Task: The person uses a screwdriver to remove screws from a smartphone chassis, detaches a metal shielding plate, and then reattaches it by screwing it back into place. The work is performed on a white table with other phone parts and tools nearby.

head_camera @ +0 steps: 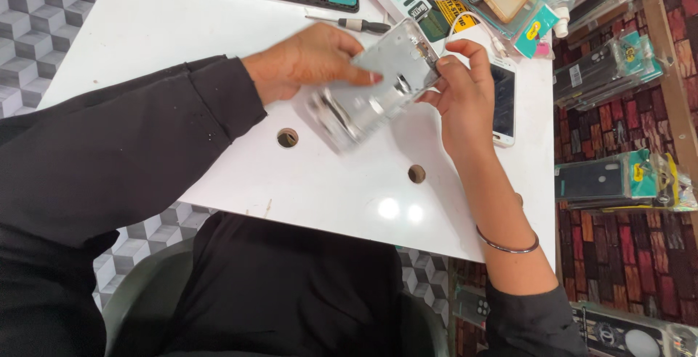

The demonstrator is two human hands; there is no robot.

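— Two hands on one part? Start from the left.
— Left hand (309, 59) lies over a silver phone mid-frame (378, 88), fingers pressed flat on its face, holding it tilted just above the white bench (218, 175).
— And the right?
— Right hand (462, 91) pinches the frame's far end. It looks like a mid-strip inspection; any next move calls for a steady grip and the screwdriver (349, 22) lying beyond.
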